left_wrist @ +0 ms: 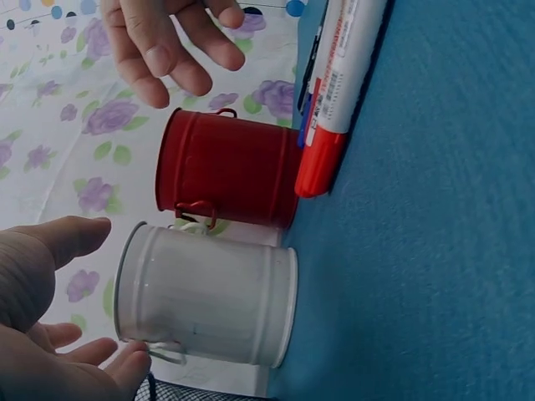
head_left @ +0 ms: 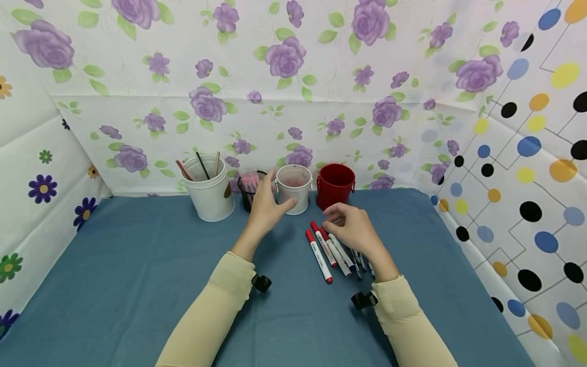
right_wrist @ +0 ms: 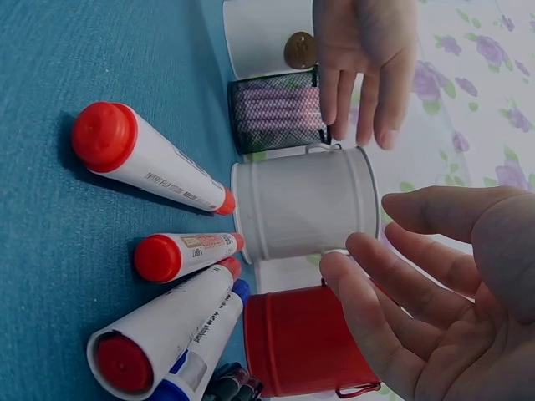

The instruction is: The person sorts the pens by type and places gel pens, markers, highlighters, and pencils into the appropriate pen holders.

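My left hand point(head_left: 268, 206) is held with thumb and fingers spread beside the small white bucket point(head_left: 298, 189); in the left wrist view its fingertips come right at that bucket's rim. My right hand point(head_left: 350, 227) hovers over the upper end of a group of markers, its fingers loosely bent around nothing. A red bucket point(head_left: 336, 186) stands just behind it. Among the markers lie a red-capped white marker point(head_left: 319, 257) at the left, another red-capped marker point(right_wrist: 180, 255) beside it, and blue-capped ones. Several dark pens point(head_left: 357, 262) lie partly under the right hand.
Left of the small bucket stands a black mesh holder point(right_wrist: 280, 113) with pink-and-white sticks inside. Farther left, a larger white bucket point(head_left: 210, 199) holds several brushes or pencils. A blue cloth point(head_left: 137, 285) covers the table, and a flowered sheet point(head_left: 257, 117) hangs behind the containers.
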Demonstrator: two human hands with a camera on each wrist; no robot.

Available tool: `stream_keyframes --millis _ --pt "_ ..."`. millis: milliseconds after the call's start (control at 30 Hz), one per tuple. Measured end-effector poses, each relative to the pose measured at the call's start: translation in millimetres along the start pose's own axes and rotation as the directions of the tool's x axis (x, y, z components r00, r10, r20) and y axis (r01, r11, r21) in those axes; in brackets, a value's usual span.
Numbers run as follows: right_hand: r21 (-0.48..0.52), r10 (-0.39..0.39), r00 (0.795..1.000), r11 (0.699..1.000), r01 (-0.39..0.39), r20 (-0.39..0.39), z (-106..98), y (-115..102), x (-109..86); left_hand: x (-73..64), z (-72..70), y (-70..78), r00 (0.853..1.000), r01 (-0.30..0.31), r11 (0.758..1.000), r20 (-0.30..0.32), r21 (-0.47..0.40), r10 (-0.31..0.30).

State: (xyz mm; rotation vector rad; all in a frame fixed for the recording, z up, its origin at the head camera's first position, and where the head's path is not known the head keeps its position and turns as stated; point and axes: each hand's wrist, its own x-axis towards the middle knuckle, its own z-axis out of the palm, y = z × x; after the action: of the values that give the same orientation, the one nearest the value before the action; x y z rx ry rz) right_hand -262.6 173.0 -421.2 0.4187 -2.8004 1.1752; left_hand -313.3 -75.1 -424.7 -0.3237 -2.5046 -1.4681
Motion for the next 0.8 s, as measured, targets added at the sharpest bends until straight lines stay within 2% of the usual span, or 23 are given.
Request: stream_keyframes --millis 500,800 --pt "0.005 -0.001 1.0 1.0 0.001 0.007 -0.4 0.4 0.0 2.5 11.6 -7.6 0.999 0.026 0.999 0.032 0.034 -0.028" --pt "0.018 0.014 1.0 1.0 -0.014 0.024 0.4 -0.4 -1.0 6.3 12.8 -12.3 0.999 0.036 0.998 0.013 0.055 -0.037"
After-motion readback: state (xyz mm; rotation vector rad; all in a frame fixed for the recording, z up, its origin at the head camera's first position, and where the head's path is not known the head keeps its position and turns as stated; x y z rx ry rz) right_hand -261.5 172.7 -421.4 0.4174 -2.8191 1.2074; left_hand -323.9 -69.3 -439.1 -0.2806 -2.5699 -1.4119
